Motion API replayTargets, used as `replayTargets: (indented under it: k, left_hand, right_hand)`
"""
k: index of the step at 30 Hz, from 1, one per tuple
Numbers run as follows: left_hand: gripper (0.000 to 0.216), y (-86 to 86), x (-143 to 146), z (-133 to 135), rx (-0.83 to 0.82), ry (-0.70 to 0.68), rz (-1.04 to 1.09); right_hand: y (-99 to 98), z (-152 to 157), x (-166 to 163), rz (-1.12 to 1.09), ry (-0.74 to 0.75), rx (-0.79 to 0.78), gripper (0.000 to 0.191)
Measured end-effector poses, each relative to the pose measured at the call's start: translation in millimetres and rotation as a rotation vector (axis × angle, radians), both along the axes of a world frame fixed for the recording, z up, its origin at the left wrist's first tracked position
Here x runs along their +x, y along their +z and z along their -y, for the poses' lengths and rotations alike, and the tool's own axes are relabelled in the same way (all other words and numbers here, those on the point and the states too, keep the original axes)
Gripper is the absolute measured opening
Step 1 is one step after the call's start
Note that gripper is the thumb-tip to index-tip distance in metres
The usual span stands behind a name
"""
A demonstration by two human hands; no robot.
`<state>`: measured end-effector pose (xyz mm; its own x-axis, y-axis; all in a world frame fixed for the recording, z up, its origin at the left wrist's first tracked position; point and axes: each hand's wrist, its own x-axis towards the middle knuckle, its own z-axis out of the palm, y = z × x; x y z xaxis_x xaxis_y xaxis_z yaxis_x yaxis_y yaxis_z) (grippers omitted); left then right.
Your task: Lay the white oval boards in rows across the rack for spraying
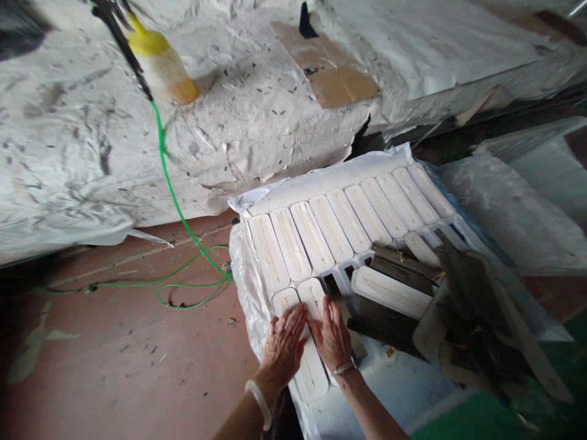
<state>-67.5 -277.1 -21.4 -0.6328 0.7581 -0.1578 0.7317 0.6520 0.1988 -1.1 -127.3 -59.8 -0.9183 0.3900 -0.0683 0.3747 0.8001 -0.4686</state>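
My left hand lies flat, fingers stretched, on a white oblong piece in the near row of a white tray. My right hand rests flat beside it on the neighbouring white oblong piece, fingers together and extended. A bangle circles my left wrist and a thin band my right. The far row of the tray holds several white oblong pieces set side by side. Neither hand grips anything.
A loose heap of dark and white oblong pieces lies on the tray's right half. A yellow-capped bottle stands on crumpled white sheeting at the back. A green cord trails onto the reddish floor. Cardboard lies behind.
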Motion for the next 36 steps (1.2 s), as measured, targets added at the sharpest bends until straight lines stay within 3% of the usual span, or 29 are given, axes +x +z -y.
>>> replayTargets:
  k: [14, 20, 25, 31, 36]
  left_hand:
    - [0.059, -5.7, -1, 0, 0.058, 0.024, -0.023]
    - [0.051, -4.1, -2, -5, 0.084, -0.034, -0.091]
    - [0.058, -7.0, 5, -14, 0.161, 0.016, -0.120]
    - [0.054, -4.1, 11, -17, 0.088, 0.063, -0.090]
    - [0.054, 1.7, 11, -16, 0.072, 0.082, 0.000]
  right_hand:
    - [-12.0, 3, 7, -0.055, -0.053, -0.006, 0.068]
    - [-6.3, 11, -2, -0.028, -0.068, 0.077, 0.067]
    - [2.4, 19, -4, -0.012, -0.146, 0.098, 0.062]
    - [11.1, 3, 33, -0.124, -0.178, -0.038, 0.046]
    - [5.5, -19, 68, -0.177, -0.187, -0.261, 0.027]
